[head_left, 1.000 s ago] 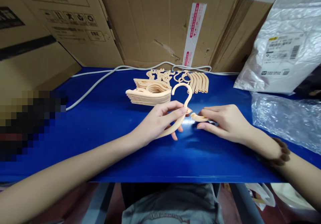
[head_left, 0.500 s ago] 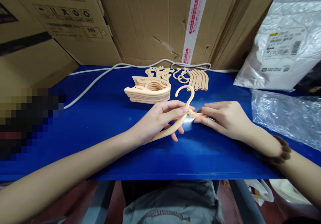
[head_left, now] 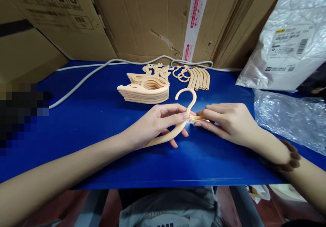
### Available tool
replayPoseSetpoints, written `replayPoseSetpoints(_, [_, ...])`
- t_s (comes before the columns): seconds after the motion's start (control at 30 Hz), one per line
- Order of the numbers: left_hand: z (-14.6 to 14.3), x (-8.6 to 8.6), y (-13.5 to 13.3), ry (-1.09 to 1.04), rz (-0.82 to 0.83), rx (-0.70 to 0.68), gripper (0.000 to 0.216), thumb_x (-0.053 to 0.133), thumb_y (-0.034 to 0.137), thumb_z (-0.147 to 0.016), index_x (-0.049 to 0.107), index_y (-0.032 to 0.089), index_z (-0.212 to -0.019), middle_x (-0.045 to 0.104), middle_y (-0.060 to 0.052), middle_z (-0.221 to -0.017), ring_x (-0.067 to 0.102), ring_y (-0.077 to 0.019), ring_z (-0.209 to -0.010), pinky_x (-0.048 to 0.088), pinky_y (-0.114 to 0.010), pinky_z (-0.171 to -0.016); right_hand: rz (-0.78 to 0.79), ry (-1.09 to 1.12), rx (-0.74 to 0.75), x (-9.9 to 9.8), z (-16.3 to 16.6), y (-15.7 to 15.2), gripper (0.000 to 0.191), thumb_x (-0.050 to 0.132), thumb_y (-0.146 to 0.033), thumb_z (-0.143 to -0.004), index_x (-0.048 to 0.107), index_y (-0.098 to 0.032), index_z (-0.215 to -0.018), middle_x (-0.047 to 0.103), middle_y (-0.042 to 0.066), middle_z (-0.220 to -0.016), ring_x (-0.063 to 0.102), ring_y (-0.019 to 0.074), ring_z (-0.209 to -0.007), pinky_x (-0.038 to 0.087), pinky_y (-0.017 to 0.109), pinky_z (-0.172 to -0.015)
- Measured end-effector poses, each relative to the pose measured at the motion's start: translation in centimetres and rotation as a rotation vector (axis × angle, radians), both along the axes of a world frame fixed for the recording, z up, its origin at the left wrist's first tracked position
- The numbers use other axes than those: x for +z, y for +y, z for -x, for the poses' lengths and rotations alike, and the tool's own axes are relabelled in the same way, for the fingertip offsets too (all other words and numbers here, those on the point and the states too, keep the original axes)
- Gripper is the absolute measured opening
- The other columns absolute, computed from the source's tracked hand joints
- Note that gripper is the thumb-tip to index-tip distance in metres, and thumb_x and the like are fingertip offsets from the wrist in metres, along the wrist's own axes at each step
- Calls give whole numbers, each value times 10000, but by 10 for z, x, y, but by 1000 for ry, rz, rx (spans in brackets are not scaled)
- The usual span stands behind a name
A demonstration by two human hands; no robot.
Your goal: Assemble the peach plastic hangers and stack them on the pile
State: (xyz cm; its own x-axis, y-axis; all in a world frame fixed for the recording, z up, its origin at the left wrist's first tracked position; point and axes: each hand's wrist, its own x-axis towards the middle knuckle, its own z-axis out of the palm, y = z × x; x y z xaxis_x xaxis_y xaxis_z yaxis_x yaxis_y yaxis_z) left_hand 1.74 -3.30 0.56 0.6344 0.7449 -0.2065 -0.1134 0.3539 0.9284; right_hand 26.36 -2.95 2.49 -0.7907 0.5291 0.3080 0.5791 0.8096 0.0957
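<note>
A cream plastic hanger (head_left: 166, 137) with a curved hook is held over the blue table. My left hand (head_left: 156, 123) is closed round it near the base of the hook, thumb on top, with one arm of the hanger running under my palm. My right hand (head_left: 228, 121) pinches the hanger's other arm, just right of the joint; its fingers cover much of that arm. Behind my hands sits a stack of cream hanger pieces (head_left: 144, 94). Loose cream hooks (head_left: 182, 74) and a row of curved hanger arms (head_left: 200, 78) lie farther back.
A white cable (head_left: 102, 65) runs along the back of the blue table (head_left: 89, 128). Cardboard boxes (head_left: 150, 16) stand behind it. To the right are a white labelled parcel bag (head_left: 280, 54) and clear plastic wrap (head_left: 287, 115). A pixelated dark patch covers the left edge.
The view has shifted slightly. Both hands keep hold of the hanger, and my right fingers sit a little closer to the joint below the hook.
</note>
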Motion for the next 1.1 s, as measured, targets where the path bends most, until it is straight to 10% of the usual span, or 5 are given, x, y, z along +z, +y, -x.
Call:
replayPoseSetpoints(0.5, [1,-2,1,-23,8,5,141,695,212,-969,717,168,-1101,720,-5,-825,720,-128,-789,639,-159,-520,-90,-11,18,-2,0,-2,421,416,-412,-1102,740,-189,-952,674,4,-703,616,135,-621,368,280,-596])
replayPoseSetpoints(1.1, [3,1,3,10,-37,11,81,685,176,-956,705,134,-1022,708,1,-771,720,-123,-732,620,-151,-493,229,34,-19,-4,1,-4,485,375,-496,-1103,733,-213,-941,775,8,-806,680,121,-637,326,300,-545])
